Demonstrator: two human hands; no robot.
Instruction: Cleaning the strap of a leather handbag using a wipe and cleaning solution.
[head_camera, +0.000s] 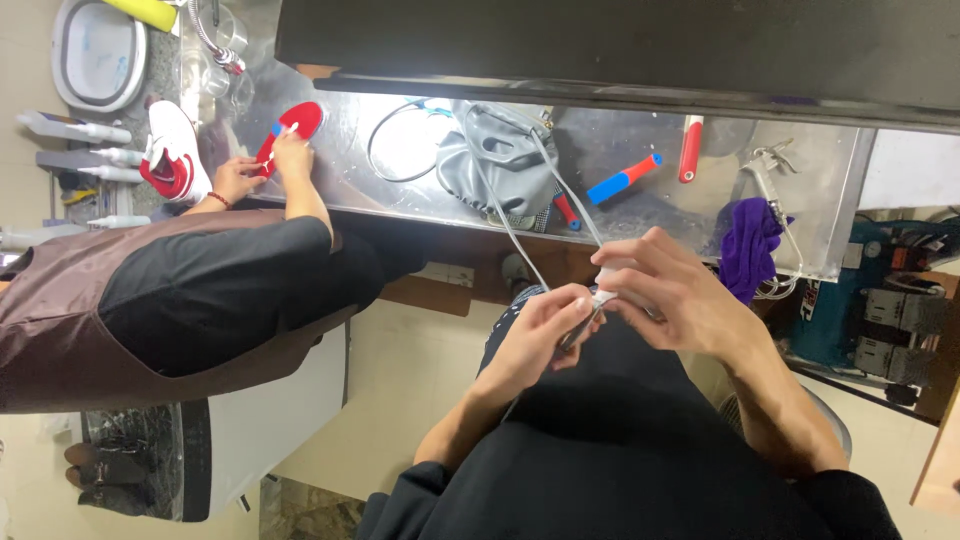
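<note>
My left hand (535, 335) pinches a thin grey lace (515, 235) together with a slim metal tool at its tip. My right hand (668, 290) closes around a small white object at the lace's end, touching my left fingers. The lace runs up to a grey shoe (495, 160) lying on the metal counter (640, 200). Both hands hover over my lap, just in front of the counter's edge.
A co-worker on the left scrubs a red insole (295, 125) beside a red-and-white shoe (170, 150). On the counter lie a blue-and-red brush (625, 180), a red-handled tool (690, 148), a purple cloth (745, 245) and a cable loop (395, 140). A grey basin (98, 55) sits far left.
</note>
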